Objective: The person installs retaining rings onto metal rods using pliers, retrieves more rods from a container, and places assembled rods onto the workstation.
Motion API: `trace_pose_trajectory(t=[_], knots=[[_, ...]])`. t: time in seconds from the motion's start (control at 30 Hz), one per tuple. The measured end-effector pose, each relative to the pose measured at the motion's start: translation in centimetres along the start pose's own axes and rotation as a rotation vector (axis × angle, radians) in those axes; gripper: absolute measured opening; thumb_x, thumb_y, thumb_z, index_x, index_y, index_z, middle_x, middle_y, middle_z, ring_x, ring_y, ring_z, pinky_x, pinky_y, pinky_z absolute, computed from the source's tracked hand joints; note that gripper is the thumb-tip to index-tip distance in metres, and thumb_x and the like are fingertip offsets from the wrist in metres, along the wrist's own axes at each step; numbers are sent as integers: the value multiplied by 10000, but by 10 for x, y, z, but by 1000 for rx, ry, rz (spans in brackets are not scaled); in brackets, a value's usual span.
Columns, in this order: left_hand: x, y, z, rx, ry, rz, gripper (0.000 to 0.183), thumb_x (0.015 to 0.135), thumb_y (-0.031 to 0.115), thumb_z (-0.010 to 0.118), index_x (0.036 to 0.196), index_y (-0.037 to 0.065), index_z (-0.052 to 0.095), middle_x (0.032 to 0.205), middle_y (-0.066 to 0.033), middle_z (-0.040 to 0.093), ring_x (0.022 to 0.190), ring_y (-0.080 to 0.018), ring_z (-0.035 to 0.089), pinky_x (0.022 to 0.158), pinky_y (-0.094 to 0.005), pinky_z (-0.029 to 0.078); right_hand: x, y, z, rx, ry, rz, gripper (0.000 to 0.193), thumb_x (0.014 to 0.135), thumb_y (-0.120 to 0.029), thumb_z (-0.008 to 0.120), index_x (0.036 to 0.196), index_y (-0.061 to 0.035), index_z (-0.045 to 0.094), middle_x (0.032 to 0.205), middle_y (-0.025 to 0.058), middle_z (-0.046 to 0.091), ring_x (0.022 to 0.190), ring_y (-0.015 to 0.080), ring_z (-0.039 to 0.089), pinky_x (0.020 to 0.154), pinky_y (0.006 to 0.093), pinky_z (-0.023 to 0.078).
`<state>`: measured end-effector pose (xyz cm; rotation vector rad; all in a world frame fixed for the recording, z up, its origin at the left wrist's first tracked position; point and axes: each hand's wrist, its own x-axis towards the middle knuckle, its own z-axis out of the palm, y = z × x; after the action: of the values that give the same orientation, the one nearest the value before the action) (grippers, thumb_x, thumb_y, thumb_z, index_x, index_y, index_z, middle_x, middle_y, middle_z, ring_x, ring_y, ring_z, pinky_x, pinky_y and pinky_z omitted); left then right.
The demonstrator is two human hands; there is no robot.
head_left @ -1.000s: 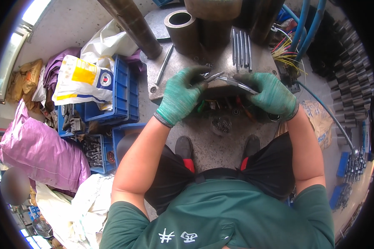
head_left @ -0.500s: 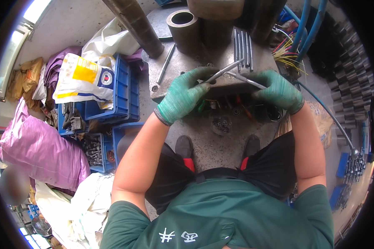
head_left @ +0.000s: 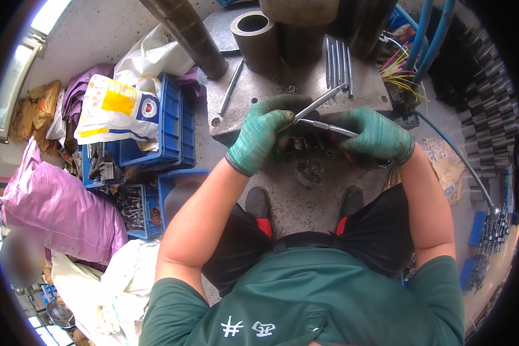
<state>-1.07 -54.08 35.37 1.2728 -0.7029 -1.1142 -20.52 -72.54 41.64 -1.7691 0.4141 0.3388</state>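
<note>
Left hand point(head_left: 262, 130) clasping one upper rod point(head_left: 320, 104); right hand point(head_left: 380, 135), one lower rod point(head_left: 331, 127); one hollow cylinder point(head_left: 256, 46).

A silver rod point(head_left: 322, 103) and a second rod point(head_left: 331, 127) form a V opening rightward.

A printed white bag point(head_left: 111, 118) with yellow and navy patches lies over the left side of the stacked blue crates point(head_left: 173, 124). Beyond the crates, crumpled white sacking point(head_left: 153, 60) leans toward the wall, while a bunched brown bag point(head_left: 37, 112) sits to their left, near a window point(head_left: 16, 86). Nearer than the crates, a small blue bin point(head_left: 151, 212) holds metal parts point(head_left: 131, 209), and a plump purple sack point(head_left: 63, 210) slumps to the left. Right of the crates, a slanting steel column point(head_left: 190, 40) rises; well to their right are blue hoses point(head_left: 419, 34), yellow wires point(head_left: 393, 79), a brown paper sack point(head_left: 442, 173) and, farthest out, piled metal cylinders point(head_left: 491, 104).
</note>
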Motion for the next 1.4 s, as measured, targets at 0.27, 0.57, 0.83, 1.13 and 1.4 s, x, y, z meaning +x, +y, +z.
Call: trace_pose_trajectory(t=[0.27,0.57,0.83,1.13,1.4], knots=[[5,-5,-7,-491,-195,-67,582,912,99,529,1461,-94,508,1273,-272,703,547,-107,599,547,-220,539,-2,-6,1,-63,-9,62,627,824,-42,643,1450,-32,624,995,104,757,610,110,668,540,277,571],[8,-7,-15,-933,-299,-76,594,998,153,557,1530,-75,424,1266,-227,716,451,-82,492,404,-219,420,6,28,10,578,-271,5,570,959,-219,703,1447,24,537,1107,182,731,927,255,768,796,405,642],[14,-3,-41,-1022,-306,71,538,1020,231,605,1497,5,501,1267,-223,707,613,-131,579,495,-229,446,5,16,18,640,205,-106,468,895,-98,672,1332,15,549,1078,119,688,900,215,705,811,344,586],[9,18,-31,-380,91,200,503,935,116,732,1393,5,556,1072,-114,704,906,-206,692,771,-327,534,24,35,9,590,416,-216,353,921,-35,624,1272,-22,586,1088,88,691,953,178,685,880,310,562],[43,-9,-31,893,398,309,272,867,119,728,1125,34,745,1057,-176,710,957,-300,716,877,-389,561,29,38,10,544,414,-224,359,934,-50,670,1281,-4,590,1076,85,675,942,166,691,871,301,578]])
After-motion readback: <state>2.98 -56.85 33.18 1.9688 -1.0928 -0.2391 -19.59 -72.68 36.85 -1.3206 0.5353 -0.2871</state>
